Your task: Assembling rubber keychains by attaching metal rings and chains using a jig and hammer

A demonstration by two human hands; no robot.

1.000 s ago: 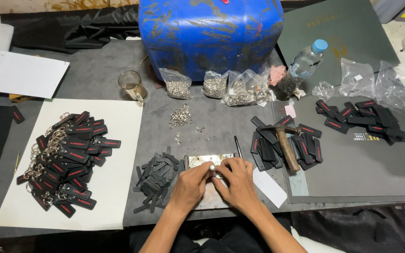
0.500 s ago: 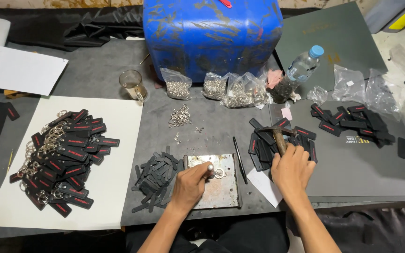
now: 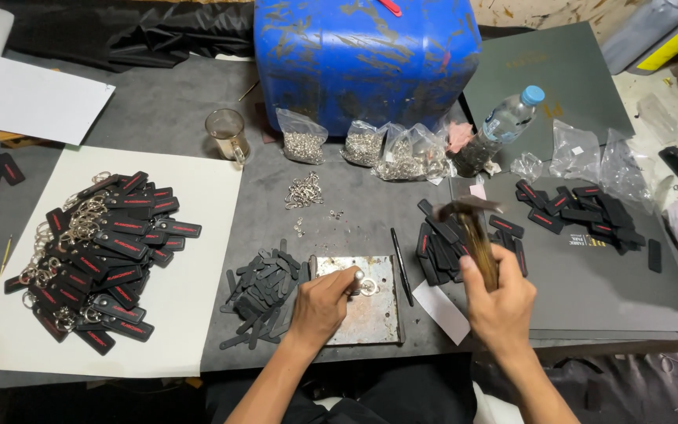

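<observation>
My right hand (image 3: 500,302) grips the wooden handle of a hammer (image 3: 472,228), raised and blurred above the table's right side. My left hand (image 3: 323,302) rests on a scuffed metal plate (image 3: 374,314) and pinches a small piece with a metal ring (image 3: 366,284) against it. A heap of plain black strips (image 3: 264,294) lies just left of the plate. A thin dark rod (image 3: 400,265) lies along the plate's right edge.
Finished black tags with rings are piled (image 3: 96,251) on white card at left. Loose rings (image 3: 304,191), bags of metal parts (image 3: 366,145), a glass mug (image 3: 227,132), a blue drum (image 3: 362,55), a water bottle (image 3: 504,126) and more black tags (image 3: 582,208) lie behind.
My right hand left the plate, reached right to the hammer among the black tags, and now holds it raised. My left hand stayed on the plate.
</observation>
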